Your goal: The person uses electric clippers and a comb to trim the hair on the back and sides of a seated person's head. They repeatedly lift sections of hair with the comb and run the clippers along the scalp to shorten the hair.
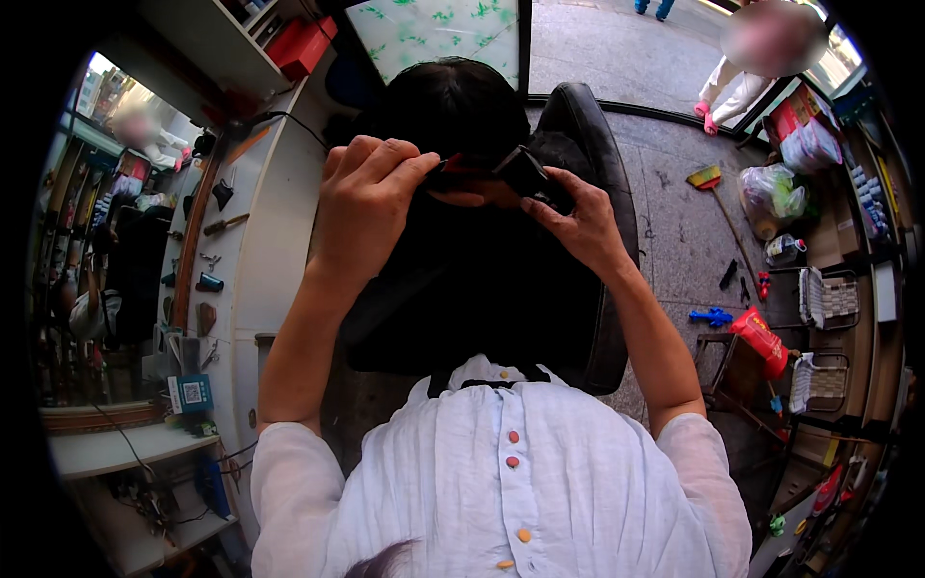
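A seated person with short dark hair (448,96) is in front of me, draped in a black cape (462,289). My left hand (371,188) is closed, pinching the end of a thin comb (451,163) at the back of the head; only a dark and reddish bit of it shows. My right hand (583,217) is wrapped round a black hair clipper (533,178), whose front end is close to the hair on the right side. The comb and the clipper come near each other at the hairline. Shadow hides whether either touches the hair.
The person sits in a black padded chair (612,183). Along the left runs a white counter (255,241) with scissors, brushes and clips, beside a large mirror (106,279). At right are a broom (718,193), plastic bags (771,197), woven stools (827,299) and crowded shelves.
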{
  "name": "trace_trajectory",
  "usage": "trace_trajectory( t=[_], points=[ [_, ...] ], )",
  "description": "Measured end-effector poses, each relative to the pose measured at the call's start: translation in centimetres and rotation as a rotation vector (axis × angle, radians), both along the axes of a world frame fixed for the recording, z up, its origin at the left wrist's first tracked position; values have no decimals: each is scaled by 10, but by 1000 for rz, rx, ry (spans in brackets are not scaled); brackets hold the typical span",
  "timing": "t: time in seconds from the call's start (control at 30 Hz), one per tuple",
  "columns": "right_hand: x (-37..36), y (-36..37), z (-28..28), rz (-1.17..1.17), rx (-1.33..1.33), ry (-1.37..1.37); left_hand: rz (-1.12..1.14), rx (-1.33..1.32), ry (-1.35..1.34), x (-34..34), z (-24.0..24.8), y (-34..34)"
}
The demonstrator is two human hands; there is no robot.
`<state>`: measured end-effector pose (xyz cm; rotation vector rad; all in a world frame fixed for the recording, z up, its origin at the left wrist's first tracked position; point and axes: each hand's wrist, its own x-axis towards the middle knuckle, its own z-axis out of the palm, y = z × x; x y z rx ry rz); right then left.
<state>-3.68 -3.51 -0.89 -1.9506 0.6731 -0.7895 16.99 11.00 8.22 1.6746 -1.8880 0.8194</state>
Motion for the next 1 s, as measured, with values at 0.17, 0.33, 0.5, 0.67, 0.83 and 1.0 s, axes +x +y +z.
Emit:
trace_trajectory(
  t=[0.17,0.33,0.5,0.67,0.83,1.0],
  points=[
    [8,7,11,-21,-224,-1,-19,4,-48,-3,4,-3],
    [17,26,24,-33,-410,63,-34,-15,-94,-6,-1,-6],
    [5,28,0,40,-265,88,-94,-149,174,7,8,-8],
    [-29,19,-35,-23,233,-18,-112,125,396,42,-14,9],
    [-38,28,-29,-38,421,-31,-81,281,164,44,-46,17],
    [-42,37,-31,-74,531,-109,-189,14,239,48,-43,17]
  ],
)
